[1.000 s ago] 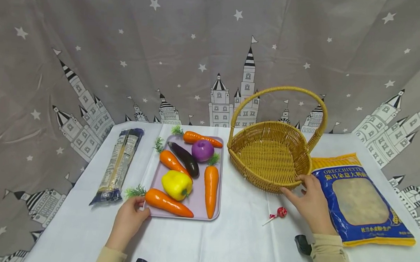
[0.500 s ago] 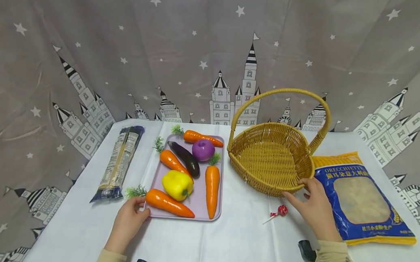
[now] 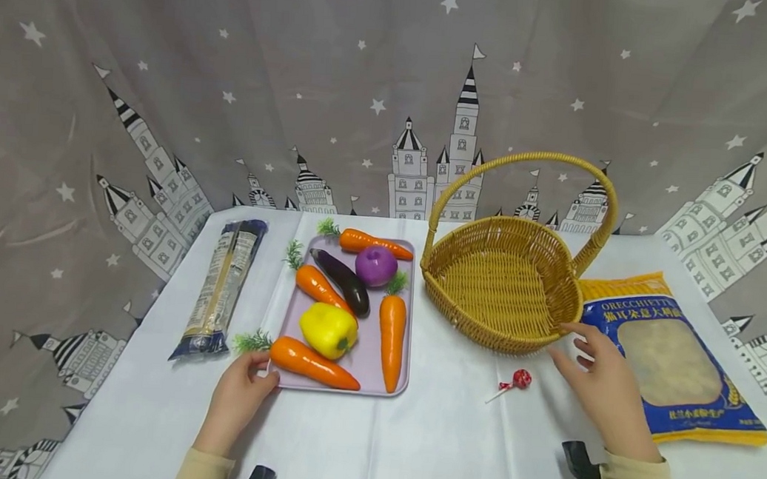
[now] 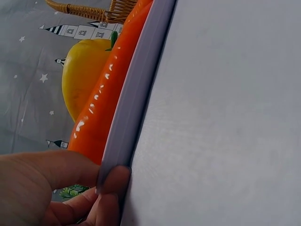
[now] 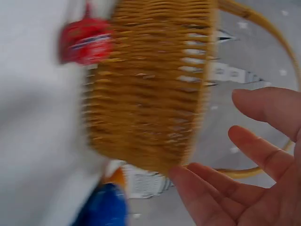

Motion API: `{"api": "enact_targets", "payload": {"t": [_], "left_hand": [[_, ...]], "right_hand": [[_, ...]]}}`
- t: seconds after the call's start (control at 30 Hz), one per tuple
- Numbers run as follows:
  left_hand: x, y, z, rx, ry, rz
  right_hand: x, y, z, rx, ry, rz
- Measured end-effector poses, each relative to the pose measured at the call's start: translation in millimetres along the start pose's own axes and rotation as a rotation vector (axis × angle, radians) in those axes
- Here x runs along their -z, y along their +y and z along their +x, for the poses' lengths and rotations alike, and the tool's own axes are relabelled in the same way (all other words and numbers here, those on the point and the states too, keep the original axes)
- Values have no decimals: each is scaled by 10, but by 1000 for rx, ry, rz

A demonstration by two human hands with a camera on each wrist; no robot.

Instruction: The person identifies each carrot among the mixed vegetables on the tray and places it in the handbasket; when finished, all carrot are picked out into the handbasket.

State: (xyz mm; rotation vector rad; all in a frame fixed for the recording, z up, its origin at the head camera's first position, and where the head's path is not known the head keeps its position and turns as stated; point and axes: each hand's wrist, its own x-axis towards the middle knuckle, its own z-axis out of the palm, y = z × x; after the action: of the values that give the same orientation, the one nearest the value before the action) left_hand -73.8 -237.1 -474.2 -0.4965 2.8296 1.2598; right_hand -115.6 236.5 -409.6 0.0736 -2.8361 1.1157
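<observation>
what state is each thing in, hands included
Tray, loaded
Carrots, four on the tray, green tops on
Pepper, stem on, no cut showing
Eggplant, no cut showing
Onion, no cut showing
Basket, upright, nothing visible inside
Lollipop, wrapped, lying down
Orecchiette bag, flat, no opening visible
Long pack, flat, no opening visible
Left hand, pinching the tray's rim
Right hand, fingers spread by the basket, contact unclear

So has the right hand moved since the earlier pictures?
Yes: judged against the lollipop in the head view, the right hand has shifted to the right.
</observation>
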Motion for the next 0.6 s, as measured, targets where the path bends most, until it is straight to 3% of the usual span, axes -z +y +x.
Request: {"api": "enact_targets", "payload": {"t": [0.13, 0.27, 0.6], "left_hand": [[-3, 16, -3, 10, 4, 3], [4, 24, -4, 19, 7, 5], [-9, 18, -19, 15, 18, 10]], "right_hand": [[77, -184, -59, 47, 18, 21], [44, -369, -87, 47, -48, 108], [-378, -557, -22, 156, -196, 353]]}}
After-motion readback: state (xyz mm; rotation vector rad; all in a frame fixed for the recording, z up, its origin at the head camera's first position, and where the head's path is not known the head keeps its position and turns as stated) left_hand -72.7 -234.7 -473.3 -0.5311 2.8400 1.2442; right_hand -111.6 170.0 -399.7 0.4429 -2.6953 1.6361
